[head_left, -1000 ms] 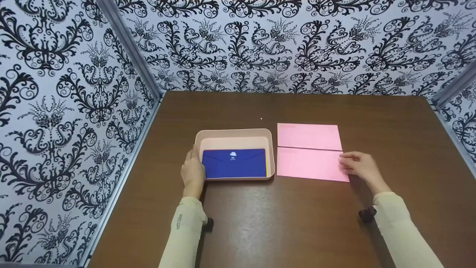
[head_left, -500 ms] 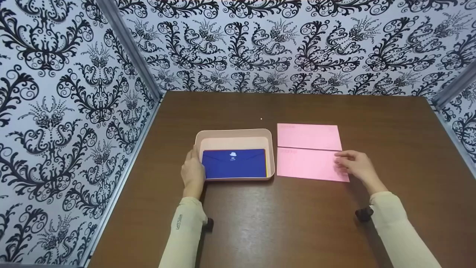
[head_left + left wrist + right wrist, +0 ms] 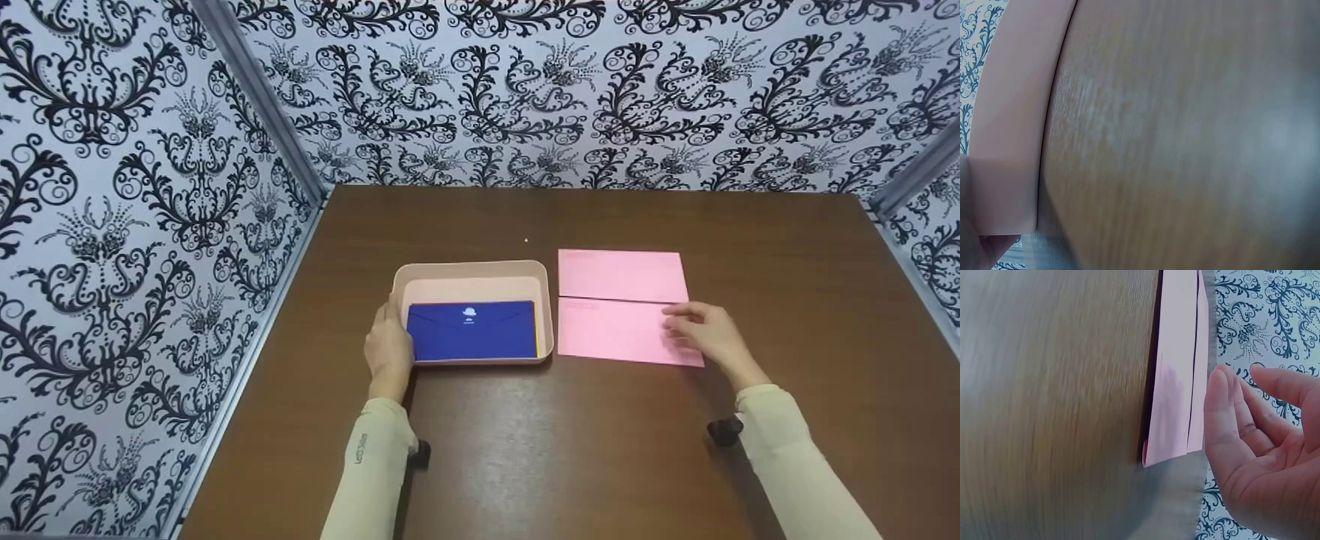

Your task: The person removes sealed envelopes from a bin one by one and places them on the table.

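My left hand [image 3: 388, 345] holds the left side of a pale pink tray [image 3: 472, 268], with its fingers along the outside and the thumb at the rim. In the left wrist view the tray's wall [image 3: 1010, 112] runs up the left edge. A blue envelope [image 3: 472, 337] with a small white print lies in the tray, over red and yellow edges. To the right of the tray lie two pink envelopes, a far one [image 3: 622, 274] and a near one [image 3: 607, 330]. My right hand [image 3: 709, 334] hovers over the near envelope's right end, fingers bent and thumb apart, holding nothing.
The brown wooden table [image 3: 517, 442] carries the tray and envelopes. Black-and-white patterned walls [image 3: 525, 90] stand behind and to the left. A tiny white speck [image 3: 526, 240] lies behind the tray. Black wrist cameras hang under both sleeves.
My right hand has slid a little to the left, further over the near pink envelope. The left hand, tray and envelopes have stayed in place.
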`<state>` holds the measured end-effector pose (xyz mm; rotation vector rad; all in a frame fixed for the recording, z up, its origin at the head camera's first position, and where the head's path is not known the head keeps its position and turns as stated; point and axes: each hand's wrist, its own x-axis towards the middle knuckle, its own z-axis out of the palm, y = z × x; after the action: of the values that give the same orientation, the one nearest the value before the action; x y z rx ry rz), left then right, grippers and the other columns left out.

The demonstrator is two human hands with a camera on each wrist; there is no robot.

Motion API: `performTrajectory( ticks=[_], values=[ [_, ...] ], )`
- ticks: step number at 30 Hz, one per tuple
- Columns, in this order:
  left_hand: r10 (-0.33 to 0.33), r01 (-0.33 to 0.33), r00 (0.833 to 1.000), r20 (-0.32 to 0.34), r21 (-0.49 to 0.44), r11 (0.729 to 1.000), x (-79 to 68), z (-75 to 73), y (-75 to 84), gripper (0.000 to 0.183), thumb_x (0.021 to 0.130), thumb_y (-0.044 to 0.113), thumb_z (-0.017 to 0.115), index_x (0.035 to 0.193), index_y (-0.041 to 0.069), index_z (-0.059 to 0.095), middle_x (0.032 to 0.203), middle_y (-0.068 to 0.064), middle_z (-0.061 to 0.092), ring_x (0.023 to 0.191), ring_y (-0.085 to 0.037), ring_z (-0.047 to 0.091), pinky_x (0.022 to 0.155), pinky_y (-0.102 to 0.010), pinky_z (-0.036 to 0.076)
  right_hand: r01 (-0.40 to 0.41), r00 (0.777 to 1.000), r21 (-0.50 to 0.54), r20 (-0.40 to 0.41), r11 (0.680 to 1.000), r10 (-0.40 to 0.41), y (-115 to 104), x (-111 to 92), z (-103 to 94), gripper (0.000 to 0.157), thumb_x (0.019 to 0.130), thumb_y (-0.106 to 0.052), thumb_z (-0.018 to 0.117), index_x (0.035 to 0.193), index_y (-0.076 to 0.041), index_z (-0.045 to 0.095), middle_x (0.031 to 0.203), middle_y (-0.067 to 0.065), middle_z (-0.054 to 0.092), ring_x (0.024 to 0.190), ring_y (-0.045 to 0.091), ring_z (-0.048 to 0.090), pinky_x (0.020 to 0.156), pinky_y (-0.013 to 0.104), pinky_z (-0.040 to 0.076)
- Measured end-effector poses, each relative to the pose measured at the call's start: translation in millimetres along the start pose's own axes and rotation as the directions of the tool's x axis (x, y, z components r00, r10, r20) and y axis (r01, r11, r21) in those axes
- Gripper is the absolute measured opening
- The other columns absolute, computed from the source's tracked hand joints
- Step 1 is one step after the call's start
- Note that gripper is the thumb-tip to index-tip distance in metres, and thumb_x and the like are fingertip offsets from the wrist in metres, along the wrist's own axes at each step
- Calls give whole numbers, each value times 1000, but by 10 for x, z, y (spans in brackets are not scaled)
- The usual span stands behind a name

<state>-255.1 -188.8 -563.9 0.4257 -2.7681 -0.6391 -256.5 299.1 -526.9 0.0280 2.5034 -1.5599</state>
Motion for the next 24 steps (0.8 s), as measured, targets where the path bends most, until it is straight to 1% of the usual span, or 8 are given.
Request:
performTrajectory(
  ticks=[7, 15, 24],
  values=[
    [8, -8, 1000, -15, -8, 1000, -6, 2, 0, 53, 94, 1, 49, 146, 10, 49, 138, -12, 61, 102, -45, 68, 86, -55, 55, -11, 1000, -7, 13, 1000, 11, -29, 9, 65, 41, 99, -17, 60, 127, 13, 57, 100, 9, 74, 81, 7, 72, 72, 24, 61],
    [3, -3, 1000, -14, -22, 1000, -19, 2, 2, 53, 94, 1, 50, 146, 9, 48, 137, -13, 61, 102, -46, 68, 87, -56, 55, 5, 1000, -37, 21, 999, -4, -31, 35, 145, 40, 98, -17, 62, 127, 10, 59, 107, 19, 72, 83, 10, 73, 72, 24, 61],
    [-2, 2, 1000, 2, -13, 1000, -10, 1, -7, 53, 95, 2, 48, 147, 10, 47, 138, -14, 60, 102, -47, 67, 87, -57, 55, 10, 1000, -19, 30, 1000, -9, -66, 54, 213, 39, 97, -15, 62, 126, 12, 59, 102, 14, 73, 82, 8, 72, 73, 25, 61]
  ],
)
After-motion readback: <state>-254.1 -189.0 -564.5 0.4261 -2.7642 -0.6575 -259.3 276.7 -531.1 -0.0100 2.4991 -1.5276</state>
